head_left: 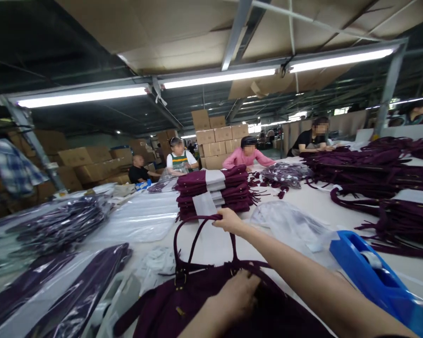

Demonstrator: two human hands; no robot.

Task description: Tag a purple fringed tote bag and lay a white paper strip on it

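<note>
A dark purple handbag (pixel 197 305) lies on the white table (pixel 211 244) right in front of me. My right hand (pixel 228 220) is stretched forward and closed around the top of the bag's two looped handles (pixel 183 244), holding them upright. My left hand (pixel 238 295) presses flat on the bag's body near its top edge. Just beyond the handles stands a stack of folded purple bags (pixel 215 192) with white paper bands.
A blue tape dispenser (pixel 370 272) sits at my right. Bagged purple items in clear plastic (pixel 56 225) lie at the left, loose plastic bags (pixel 289 225) in the middle, purple straps (pixel 384 178) heaped at the right. Several people (pixel 248 152) work at the far side; cardboard boxes (pixel 218 136) behind.
</note>
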